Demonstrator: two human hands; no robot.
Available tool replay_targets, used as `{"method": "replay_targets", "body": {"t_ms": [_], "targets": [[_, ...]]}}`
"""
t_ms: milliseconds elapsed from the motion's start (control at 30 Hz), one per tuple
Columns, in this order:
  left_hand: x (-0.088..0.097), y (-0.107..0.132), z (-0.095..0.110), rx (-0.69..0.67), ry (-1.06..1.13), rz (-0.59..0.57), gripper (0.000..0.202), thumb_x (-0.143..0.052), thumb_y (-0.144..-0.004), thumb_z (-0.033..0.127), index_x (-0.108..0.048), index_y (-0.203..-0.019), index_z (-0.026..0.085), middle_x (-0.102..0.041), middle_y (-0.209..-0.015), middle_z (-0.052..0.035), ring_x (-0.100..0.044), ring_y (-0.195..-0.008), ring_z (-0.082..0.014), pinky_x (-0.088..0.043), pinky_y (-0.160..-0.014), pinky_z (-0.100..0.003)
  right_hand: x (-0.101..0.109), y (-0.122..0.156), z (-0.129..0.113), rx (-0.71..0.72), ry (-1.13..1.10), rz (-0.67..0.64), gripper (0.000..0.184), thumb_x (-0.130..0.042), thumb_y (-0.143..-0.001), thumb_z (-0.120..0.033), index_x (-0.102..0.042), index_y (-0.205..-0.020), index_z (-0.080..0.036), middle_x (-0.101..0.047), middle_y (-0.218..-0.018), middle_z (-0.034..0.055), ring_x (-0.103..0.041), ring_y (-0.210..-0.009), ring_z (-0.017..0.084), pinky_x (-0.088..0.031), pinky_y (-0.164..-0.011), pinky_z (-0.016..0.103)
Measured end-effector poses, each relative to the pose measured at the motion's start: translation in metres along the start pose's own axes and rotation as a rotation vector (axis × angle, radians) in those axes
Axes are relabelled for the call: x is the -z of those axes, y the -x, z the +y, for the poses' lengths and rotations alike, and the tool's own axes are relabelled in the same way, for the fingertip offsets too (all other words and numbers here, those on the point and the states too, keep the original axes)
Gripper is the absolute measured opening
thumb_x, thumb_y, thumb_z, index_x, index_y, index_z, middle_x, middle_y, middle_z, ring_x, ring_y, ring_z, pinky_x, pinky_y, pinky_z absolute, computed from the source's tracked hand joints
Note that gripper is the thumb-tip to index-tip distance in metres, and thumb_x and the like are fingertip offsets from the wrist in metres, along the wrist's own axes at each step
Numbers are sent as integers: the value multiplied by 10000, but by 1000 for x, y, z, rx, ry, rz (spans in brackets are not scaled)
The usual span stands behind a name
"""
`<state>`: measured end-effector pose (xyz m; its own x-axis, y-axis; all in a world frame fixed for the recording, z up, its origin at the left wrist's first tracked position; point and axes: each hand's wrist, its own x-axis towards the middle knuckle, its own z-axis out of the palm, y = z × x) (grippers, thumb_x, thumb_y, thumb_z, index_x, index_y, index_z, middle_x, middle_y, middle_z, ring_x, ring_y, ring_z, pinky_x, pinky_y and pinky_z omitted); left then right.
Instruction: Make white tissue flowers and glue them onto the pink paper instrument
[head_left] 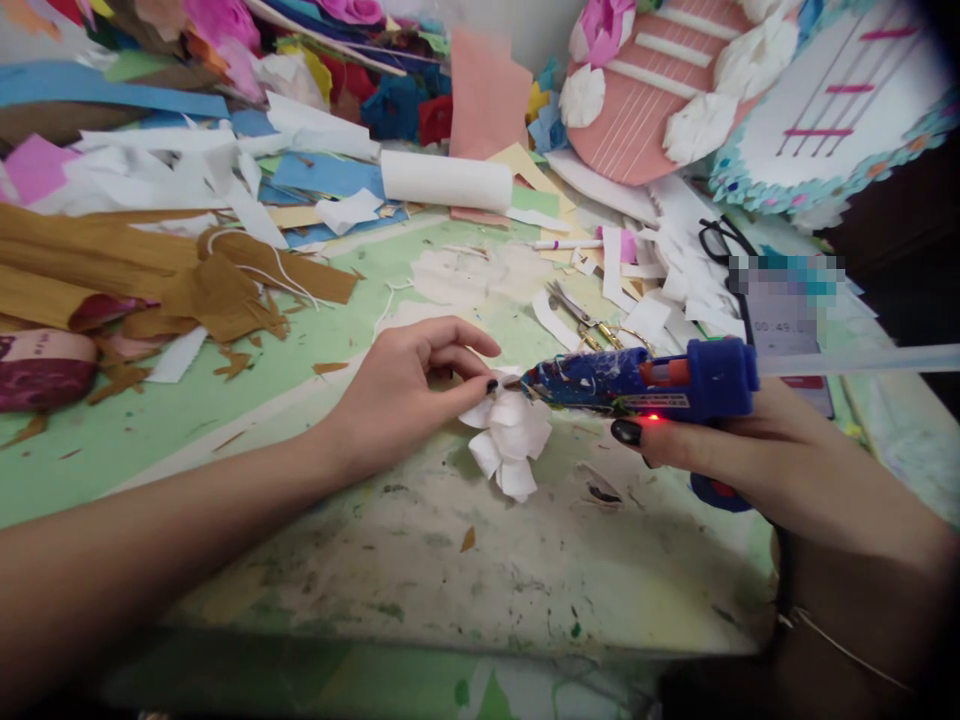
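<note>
Gold-handled scissors (586, 318) behind glue gun (592, 380)

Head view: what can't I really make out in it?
All in the head view:
White paper flower: part of its upper side, covered by the left hand.
Blue glue gun: much of its handle, hidden by the right hand.
Glue stick: far end, cut off by the right edge.
Phone: upper screen, pixelated.

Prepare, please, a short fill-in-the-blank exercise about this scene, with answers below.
1. In colour, the glue gun in the right hand is mostly ____.
2. The flower beside the left hand is ____ in colour.
3. The tip of the glue gun points toward the ____ hand.
4. The light glows ____.

Missing words: blue; white; left; red.
</note>
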<state>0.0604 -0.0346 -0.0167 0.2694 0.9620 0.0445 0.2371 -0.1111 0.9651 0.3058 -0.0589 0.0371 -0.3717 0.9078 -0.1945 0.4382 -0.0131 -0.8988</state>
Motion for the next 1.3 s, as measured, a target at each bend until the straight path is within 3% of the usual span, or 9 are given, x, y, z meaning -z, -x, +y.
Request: {"method": "replay_targets", "body": {"t_ms": [300,533,767,933,1067,1167,1300], "targets": [[0,1,-1,-6,-12,-2,203,-668,-757,154,-662,-959,175,-742,-818,-25,-697,-768,-163,-557,-697,-265,1,2,1,18,-41,64,36,-719,-777,-328,-734,-808,-340,-595,-686,-75,-397,-482,75,-504,-583,213],[0,1,-3,-13,-30,-17,205,-657,-767,156,-658,-971,167,-741,-850,-38,-695,-795,-167,-552,-727,-273,5,4,-2,-4,-96,61,132,-751,-745,-300,-756,-833,-398,-628,-673,-79,-499,-521,91,-549,-618,223],[1,5,0,-60,-88,-93,251,-632,-792,209,-628,-1036,152,-728,-924,-63,-689,-857,-177,-553,-786,-289,14,4,-10,42,2,7,118,-732,-721,-266,-768,-807,-339,-631,-638,-47,-605,-615,150,-582,-652,275],[4,10,-4,-206,-250,-130,496,-781,-712,410,-606,-1111,171,-713,-974,-63,-674,-913,-202,-530,-847,-316,22,8,-11,25,54,-12,116,-716,-740,-330,-771,-843,-322,-621,-618,-31,-629,-668,175,-591,-706,308],[2,15,-7,-431,-494,-141,647,-771,-700,528,-531,-1212,213,-679,-1076,-84,-634,-953,-236,-488,-839,-371,28,12,-7,10,78,-37,86,-707,-745,-345,-766,-791,-303,-634,-650,-45,-581,-594,127,-568,-636,253],[-2,19,-7,-606,-680,-162,691,-721,-744,534,-451,-1272,180,-642,-1129,-133,-585,-1018,-292,-440,-896,-456,28,14,-7,-24,93,-46,94,-698,-730,-345,-736,-711,-262,-643,-679,-37,-559,-587,121,-511,-515,211],[-4,24,-5,-694,-835,-177,712,-672,-795,488,-382,-1332,122,-623,-1122,-182,-547,-1052,-343,-415,-909,-511,28,14,-9,-59,107,-72,156,-681,-721,-363,-674,-649,-226,-628,-680,-24,-552,-618,134,-491,-499,212]]}}
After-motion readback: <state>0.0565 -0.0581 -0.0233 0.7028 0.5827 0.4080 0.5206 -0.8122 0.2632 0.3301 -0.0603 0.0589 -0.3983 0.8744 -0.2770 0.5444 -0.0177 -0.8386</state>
